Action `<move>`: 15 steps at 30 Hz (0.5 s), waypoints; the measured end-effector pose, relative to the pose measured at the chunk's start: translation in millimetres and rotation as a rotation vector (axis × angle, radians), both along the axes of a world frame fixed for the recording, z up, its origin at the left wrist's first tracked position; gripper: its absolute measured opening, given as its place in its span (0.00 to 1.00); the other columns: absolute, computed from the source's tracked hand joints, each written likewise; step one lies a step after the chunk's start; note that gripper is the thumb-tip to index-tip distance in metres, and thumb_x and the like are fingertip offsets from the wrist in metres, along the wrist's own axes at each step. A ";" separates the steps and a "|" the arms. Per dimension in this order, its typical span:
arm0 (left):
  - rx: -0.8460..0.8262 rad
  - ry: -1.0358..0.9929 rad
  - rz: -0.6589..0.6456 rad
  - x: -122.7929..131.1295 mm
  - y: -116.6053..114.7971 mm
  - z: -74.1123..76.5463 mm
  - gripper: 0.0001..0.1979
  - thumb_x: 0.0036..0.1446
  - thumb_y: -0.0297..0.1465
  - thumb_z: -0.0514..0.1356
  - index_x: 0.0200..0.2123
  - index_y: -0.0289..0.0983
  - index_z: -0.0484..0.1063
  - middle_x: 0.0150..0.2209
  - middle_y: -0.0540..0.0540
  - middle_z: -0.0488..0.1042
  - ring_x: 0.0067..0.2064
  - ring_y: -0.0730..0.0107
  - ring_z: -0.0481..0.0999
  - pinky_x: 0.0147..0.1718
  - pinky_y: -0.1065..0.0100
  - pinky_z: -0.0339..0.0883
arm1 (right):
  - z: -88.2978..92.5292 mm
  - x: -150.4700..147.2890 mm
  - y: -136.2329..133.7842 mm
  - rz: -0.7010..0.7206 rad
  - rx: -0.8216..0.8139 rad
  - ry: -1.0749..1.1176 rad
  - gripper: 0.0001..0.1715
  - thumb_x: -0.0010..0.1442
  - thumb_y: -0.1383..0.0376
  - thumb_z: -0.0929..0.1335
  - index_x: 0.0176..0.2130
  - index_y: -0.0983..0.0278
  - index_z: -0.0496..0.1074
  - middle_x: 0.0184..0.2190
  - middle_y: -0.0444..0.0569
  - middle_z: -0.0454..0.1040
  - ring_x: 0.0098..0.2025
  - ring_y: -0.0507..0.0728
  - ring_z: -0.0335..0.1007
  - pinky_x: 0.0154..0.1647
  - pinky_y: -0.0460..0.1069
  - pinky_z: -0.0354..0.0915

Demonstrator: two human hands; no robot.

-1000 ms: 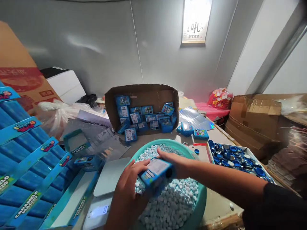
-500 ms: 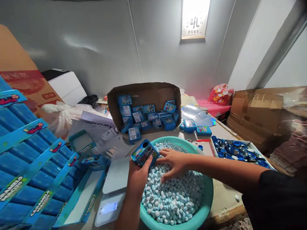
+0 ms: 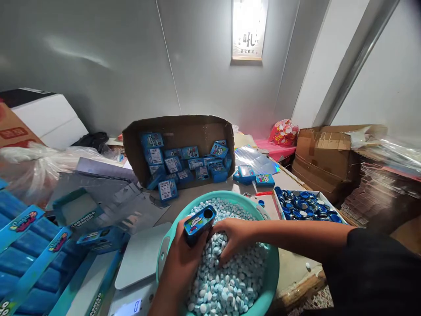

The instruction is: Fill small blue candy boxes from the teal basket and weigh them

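A small blue candy box (image 3: 199, 223) with a round dark hole in its top end is gripped in my left hand (image 3: 184, 250), tilted over the tub's left side. The teal tub (image 3: 274, 267) is heaped with pale blue and white tablet candies (image 3: 226, 287). Among those candies rests my right hand (image 3: 237, 237), close beside the box, with thumb and fingers apart. Its fingertips are partly hidden. To the left of the tub lies a digital scale (image 3: 143, 254) with a lit display.
Behind the tub, a cardboard box (image 3: 179, 125) on its side holds several blue candy boxes. A tray of blue caps (image 3: 305, 206) sits at right, near two loose blue boxes (image 3: 253, 175). Stacked blue display cartons (image 3: 29, 250) fill the left. Flattened cardboard (image 3: 371, 188) is piled far right.
My left hand has brought the box over the tub and turned its holed end up. The right hand has sunk lower into the candies beside it. The view has shifted right.
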State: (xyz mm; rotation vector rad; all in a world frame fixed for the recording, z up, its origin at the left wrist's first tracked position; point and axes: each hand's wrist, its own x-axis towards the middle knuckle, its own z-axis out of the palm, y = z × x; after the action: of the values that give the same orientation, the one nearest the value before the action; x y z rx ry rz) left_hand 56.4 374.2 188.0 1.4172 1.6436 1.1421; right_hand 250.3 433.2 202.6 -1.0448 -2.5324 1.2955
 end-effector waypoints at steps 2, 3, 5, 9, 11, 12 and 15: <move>-0.017 0.049 -0.025 -1.1 0.2 0.2 0.25 0.54 0.48 0.63 0.51 0.44 0.66 0.49 0.43 0.78 0.52 0.50 0.77 0.51 0.52 0.68 | -1.5 -2.6 0.4 -0.028 -0.087 0.014 0.42 0.38 0.57 0.80 0.54 0.55 0.76 0.48 0.45 0.78 0.51 0.63 0.73 0.54 0.53 0.64; -0.021 0.062 -0.035 -2.1 0.6 -0.6 0.24 0.55 0.48 0.62 0.50 0.44 0.66 0.48 0.43 0.78 0.51 0.50 0.77 0.51 0.53 0.68 | -2.4 -3.8 0.6 -0.051 -0.106 0.001 0.41 0.38 0.58 0.80 0.53 0.56 0.77 0.46 0.44 0.79 0.49 0.62 0.73 0.51 0.52 0.65; -0.031 0.087 -0.030 -3.6 1.1 -2.4 0.22 0.57 0.49 0.60 0.49 0.43 0.65 0.46 0.43 0.78 0.50 0.51 0.77 0.50 0.54 0.67 | -4.2 -6.1 0.8 -0.088 -0.096 -0.008 0.36 0.39 0.59 0.79 0.50 0.59 0.78 0.41 0.43 0.80 0.44 0.61 0.74 0.46 0.50 0.66; -0.063 0.117 0.007 -2.7 -0.8 -3.0 0.21 0.58 0.47 0.59 0.50 0.43 0.63 0.46 0.42 0.78 0.51 0.50 0.77 0.49 0.54 0.67 | -6.5 -10.4 -0.1 -0.128 -0.018 -0.015 0.29 0.42 0.62 0.76 0.47 0.62 0.80 0.35 0.43 0.80 0.38 0.57 0.72 0.37 0.47 0.65; -0.045 0.080 -0.012 -1.3 -2.6 -2.0 0.21 0.58 0.46 0.59 0.50 0.43 0.64 0.47 0.42 0.78 0.51 0.51 0.77 0.50 0.55 0.66 | -6.0 -11.3 -1.1 -0.125 0.048 -0.030 0.27 0.43 0.63 0.75 0.46 0.63 0.80 0.35 0.45 0.81 0.36 0.57 0.72 0.35 0.47 0.64; -0.033 0.058 -0.021 -0.8 -3.4 -1.7 0.21 0.58 0.45 0.59 0.51 0.43 0.64 0.48 0.42 0.78 0.52 0.52 0.77 0.50 0.56 0.66 | -5.2 -11.1 -1.5 -0.120 0.083 -0.036 0.27 0.43 0.63 0.75 0.46 0.63 0.81 0.35 0.46 0.81 0.35 0.57 0.72 0.35 0.47 0.64; -0.033 0.018 -0.037 -0.5 -5.1 -2.6 0.22 0.59 0.45 0.59 0.53 0.44 0.63 0.50 0.43 0.77 0.53 0.54 0.76 0.52 0.56 0.65 | -1.7 -8.6 -2.4 -0.079 0.198 -0.065 0.25 0.45 0.63 0.74 0.46 0.62 0.81 0.37 0.48 0.82 0.35 0.57 0.74 0.35 0.47 0.65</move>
State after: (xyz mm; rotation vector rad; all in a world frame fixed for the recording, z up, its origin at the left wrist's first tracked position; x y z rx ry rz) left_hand 55.9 369.1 185.4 1.4351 1.6345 1.0798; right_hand 241.6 430.8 200.9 -1.1468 -2.5732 0.9824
